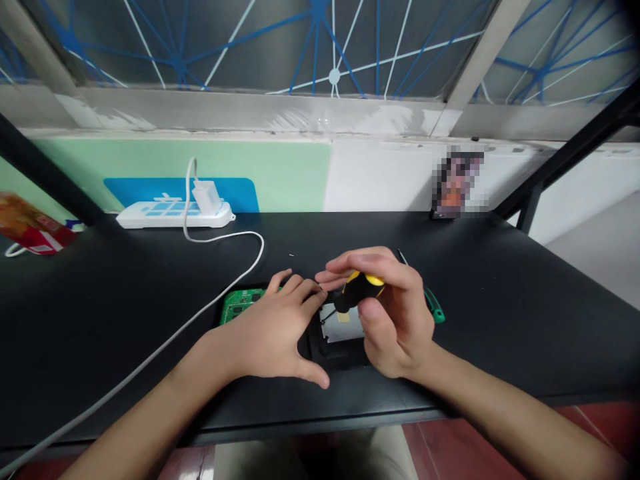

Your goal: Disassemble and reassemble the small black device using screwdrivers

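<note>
My right hand [397, 307] is closed around a screwdriver [361, 291] with a black and yellow handle. Its thin shaft slants down to the left edge of a silver metal plate [350, 328], which sits in a black casing [345, 359] and carries a small yellowish patch. My left hand [280, 323] lies palm down across the device, fingers and thumb spread, holding nothing. From under its fingers a green circuit board [241, 304] shows on the left. Whether the board and the casing are joined is hidden by the hand.
Right of my right hand lies a green-handled tool [435, 307], partly hidden. A white cable [220, 303] crosses the black table [525, 320] to a plug in a white power strip [150, 217]. A phone-like object [457, 185], pixelated, leans at the back. A red packet [37, 227] stands far left.
</note>
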`<state>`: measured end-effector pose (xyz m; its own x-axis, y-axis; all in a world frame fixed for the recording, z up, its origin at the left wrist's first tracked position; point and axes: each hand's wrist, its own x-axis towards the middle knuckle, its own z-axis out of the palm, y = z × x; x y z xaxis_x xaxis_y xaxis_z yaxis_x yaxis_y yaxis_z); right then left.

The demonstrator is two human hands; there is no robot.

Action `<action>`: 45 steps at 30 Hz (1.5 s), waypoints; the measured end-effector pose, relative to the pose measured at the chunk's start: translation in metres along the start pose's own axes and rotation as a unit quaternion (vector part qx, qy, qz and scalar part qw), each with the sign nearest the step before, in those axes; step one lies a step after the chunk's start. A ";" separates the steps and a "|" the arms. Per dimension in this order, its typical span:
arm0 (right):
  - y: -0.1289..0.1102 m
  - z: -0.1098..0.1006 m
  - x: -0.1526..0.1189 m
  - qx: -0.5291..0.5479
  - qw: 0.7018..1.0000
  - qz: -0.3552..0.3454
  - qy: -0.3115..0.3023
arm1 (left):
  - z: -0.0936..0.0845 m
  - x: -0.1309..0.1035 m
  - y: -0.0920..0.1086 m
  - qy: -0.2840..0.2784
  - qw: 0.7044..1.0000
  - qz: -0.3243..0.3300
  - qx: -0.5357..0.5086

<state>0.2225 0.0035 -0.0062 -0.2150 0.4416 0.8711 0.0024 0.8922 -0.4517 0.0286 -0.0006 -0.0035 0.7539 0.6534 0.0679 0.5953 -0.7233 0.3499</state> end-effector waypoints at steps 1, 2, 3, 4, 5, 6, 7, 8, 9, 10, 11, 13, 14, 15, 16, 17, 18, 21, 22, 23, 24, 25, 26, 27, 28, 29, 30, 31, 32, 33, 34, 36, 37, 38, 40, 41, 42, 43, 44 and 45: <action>-0.001 0.001 -0.001 0.013 1.000 0.007 -0.002 | 0.000 0.000 0.000 0.002 1.000 0.000 -0.002; -0.001 0.002 -0.002 0.020 1.000 0.013 -0.006 | 0.000 0.000 0.000 0.004 1.000 0.000 -0.004; -0.001 0.002 -0.003 0.021 1.000 0.019 -0.008 | 0.000 0.000 0.000 0.007 1.000 0.000 -0.007; -0.001 0.002 -0.003 0.016 0.999 0.027 -0.010 | 0.000 0.000 0.000 0.007 1.000 -0.001 -0.009; -0.001 0.002 -0.003 0.004 0.999 0.036 -0.012 | 0.000 0.000 0.000 0.006 1.000 -0.001 -0.010; -0.001 0.002 -0.003 -0.012 0.999 0.044 -0.014 | -0.001 0.000 0.001 0.004 1.000 -0.002 -0.012; -0.001 0.002 -0.003 -0.030 0.998 0.048 -0.017 | -0.002 0.000 0.002 0.002 1.000 -0.002 -0.013; -0.001 0.002 -0.002 -0.046 0.998 0.049 -0.019 | -0.003 0.001 0.003 -0.001 1.000 -0.004 -0.013; 0.000 0.001 -0.001 -0.060 0.997 0.045 -0.018 | -0.004 0.001 0.004 -0.004 1.000 -0.007 -0.013; 0.000 0.001 0.000 -0.069 0.997 0.036 -0.016 | -0.004 0.001 0.004 -0.007 1.000 -0.009 -0.012; 0.001 0.001 0.001 -0.074 0.997 0.023 -0.013 | -0.004 0.001 0.004 -0.010 1.000 -0.011 -0.010; 0.003 0.001 0.003 -0.075 0.997 -0.009 -0.010 | -0.004 0.001 0.004 -0.014 1.000 -0.012 -0.006; 0.003 0.001 0.003 -0.076 0.997 -0.025 -0.010 | -0.003 0.000 0.003 -0.014 1.000 -0.010 -0.006; 0.004 0.001 0.004 -0.077 0.996 -0.036 -0.011 | -0.002 0.000 0.003 -0.010 1.000 -0.007 -0.007; 0.005 0.001 0.004 -0.079 0.996 -0.041 -0.011 | -0.001 0.000 0.002 -0.004 1.000 -0.003 -0.009; 0.006 0.000 0.004 -0.080 0.996 -0.040 -0.012 | -0.001 -0.001 0.002 0.000 1.000 -0.001 -0.010; 0.007 0.000 0.003 -0.078 0.996 -0.035 -0.013 | -0.001 -0.001 0.001 0.003 1.000 0.000 -0.010; 0.007 0.000 0.000 -0.054 0.998 -0.012 -0.020 | -0.002 0.000 0.002 0.001 1.000 -0.003 -0.012; 0.007 0.000 -0.001 -0.045 0.999 -0.005 -0.022 | -0.002 0.000 0.002 0.000 1.000 -0.005 -0.014; 0.006 0.001 -0.002 -0.033 0.999 0.004 -0.025 | -0.003 0.000 0.003 0.000 1.000 -0.006 -0.016; 0.004 0.001 -0.002 -0.022 0.999 0.014 -0.029 | -0.003 0.000 0.003 -0.001 1.000 -0.007 -0.015; 0.003 0.001 -0.003 -0.012 0.999 0.024 -0.033 | -0.004 0.001 0.004 -0.003 1.000 -0.008 -0.012; 0.001 0.002 -0.003 -0.004 0.999 0.033 -0.034 | -0.004 0.001 0.004 -0.006 1.000 -0.009 -0.007; 0.000 0.002 -0.003 0.001 0.999 0.038 -0.035 | -0.004 0.001 0.004 -0.009 1.000 -0.010 0.000; -0.001 0.002 -0.003 0.002 0.999 0.039 -0.034 | -0.004 0.001 0.004 -0.011 1.000 -0.011 0.005; -0.001 0.003 -0.003 0.001 0.999 0.036 -0.031 | -0.004 0.001 0.004 -0.012 1.000 -0.011 0.006; -0.002 0.003 -0.003 -0.002 0.999 0.031 -0.029 | -0.004 0.001 0.004 -0.011 1.000 -0.012 0.005; -0.002 0.003 -0.002 -0.007 0.999 0.023 -0.025 | -0.004 0.001 0.004 -0.010 1.000 -0.012 0.000; -0.001 0.002 -0.001 -0.014 1.000 0.014 -0.022 | -0.004 0.001 0.004 -0.009 1.000 -0.012 -0.004; -0.001 0.002 0.000 -0.022 1.000 0.006 -0.020 | -0.004 0.001 0.004 -0.009 1.000 -0.014 -0.007; 0.000 0.002 0.002 -0.032 0.999 -0.004 -0.016 | -0.004 0.001 0.004 -0.010 1.000 -0.015 -0.009; 0.001 0.001 0.004 -0.055 0.998 -0.030 -0.010 | -0.004 0.001 0.004 -0.013 1.000 -0.014 -0.007; 0.001 0.001 0.005 -0.066 0.997 -0.043 -0.007 | -0.004 0.001 0.004 -0.015 1.000 -0.013 -0.005; 0.002 0.001 0.006 -0.074 0.996 -0.054 -0.006 | -0.005 0.001 0.005 -0.017 1.000 -0.013 -0.003; 0.002 0.000 0.006 -0.073 0.995 -0.061 -0.006 | -0.005 0.001 0.005 -0.020 1.000 -0.012 -0.001; 0.002 0.000 0.005 -0.061 0.997 -0.053 -0.009 | -0.006 0.001 0.006 -0.020 1.000 -0.013 -0.001; 0.001 0.000 0.004 -0.044 0.998 -0.040 -0.014 | -0.006 0.001 0.006 -0.020 1.000 -0.014 -0.001; 0.000 0.000 0.003 -0.026 0.999 -0.022 -0.020 | -0.005 0.001 0.006 -0.022 1.000 -0.016 -0.001; -0.001 0.001 0.001 -0.011 1.000 -0.002 -0.025 | -0.005 0.001 0.005 -0.022 1.000 -0.016 0.000; -0.002 0.001 0.000 0.001 0.999 0.017 -0.028 | -0.005 0.001 0.005 -0.020 1.000 -0.016 0.002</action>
<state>0.2217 0.0016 -0.0053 -0.2697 0.4655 0.8429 0.0089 0.8766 -0.4812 0.0308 -0.0027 0.0026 0.7451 0.6667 0.0191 0.6202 -0.7030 0.3480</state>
